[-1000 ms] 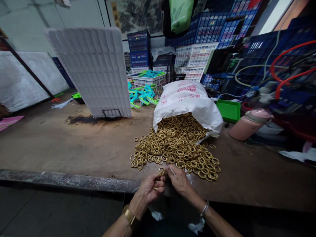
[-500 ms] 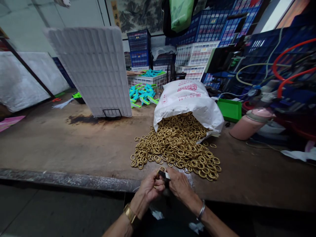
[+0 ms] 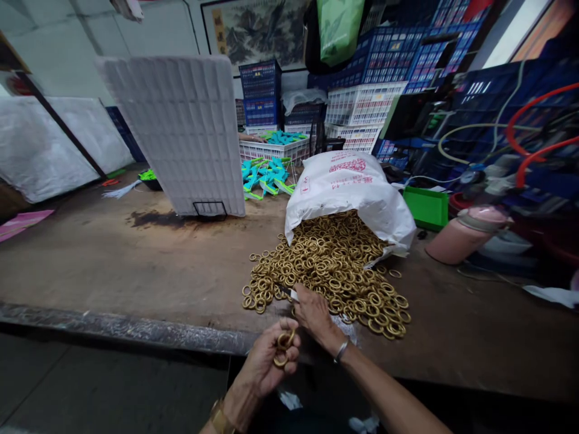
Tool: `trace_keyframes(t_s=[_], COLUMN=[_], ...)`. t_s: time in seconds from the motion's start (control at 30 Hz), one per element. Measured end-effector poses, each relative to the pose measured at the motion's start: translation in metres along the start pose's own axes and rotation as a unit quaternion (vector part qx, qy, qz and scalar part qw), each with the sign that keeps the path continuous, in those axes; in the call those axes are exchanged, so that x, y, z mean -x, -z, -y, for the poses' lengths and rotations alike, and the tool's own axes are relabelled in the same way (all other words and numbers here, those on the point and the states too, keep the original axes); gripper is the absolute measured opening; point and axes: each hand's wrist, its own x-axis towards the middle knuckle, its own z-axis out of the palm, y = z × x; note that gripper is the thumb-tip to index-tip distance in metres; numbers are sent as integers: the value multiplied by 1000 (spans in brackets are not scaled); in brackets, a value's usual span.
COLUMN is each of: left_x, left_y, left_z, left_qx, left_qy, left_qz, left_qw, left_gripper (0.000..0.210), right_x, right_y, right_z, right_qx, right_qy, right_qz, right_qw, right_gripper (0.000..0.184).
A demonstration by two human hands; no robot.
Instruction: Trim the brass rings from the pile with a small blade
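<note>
In the head view my left hand [image 3: 272, 355] is curled around a few brass-coloured rings [image 3: 281, 360], low at the table's front edge. My right hand [image 3: 313, 310] grips a small knife [image 3: 288, 293] with a dark, narrow blade and a whitish part at the fingers. Its tip points left, at the near edge of a heap of gold rings [image 3: 325, 265]. That heap spills from the mouth of a white sack [image 3: 346, 184] with red print, which lies on its side. Whether the blade touches any ring I cannot tell.
On the wooden table [image 3: 113, 271] a tall white ribbed panel [image 3: 181, 132] stands in a wire holder. Turquoise and green plastic pieces [image 3: 266, 176] lie behind it. A green tray [image 3: 425, 208] and a pink bottle [image 3: 465, 235] stand right. Stacked crates [image 3: 366, 102] fill the back.
My right hand has moved forward with the knife, away from my left hand to the heap's edge. My left hand has turned and lowered slightly, showing the rings in it.
</note>
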Motion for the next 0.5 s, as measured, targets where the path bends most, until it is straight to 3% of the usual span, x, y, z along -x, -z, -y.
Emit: trace_keyframes(t_s=[0.13,0.27,0.5], left_x=[-6,-10,-22], left_y=[9,14,7], left_z=[-5,-6,-10], left_qx=[54,60,-85], left_qy=[8,-16,-140], left_qz=[-20,-82,-91], left_qw=[998,995,982], left_gripper=[14,16,29], right_x=[-12,-13,-2], right_y=[-8,-8,-1], right_z=[8,4,-13], right_qx=[11,9,-48], right_qy=[-9,-2,50], right_qz=[1,-3,-41], right_qw=[1000,1000,997], right_gripper=[14,14,25])
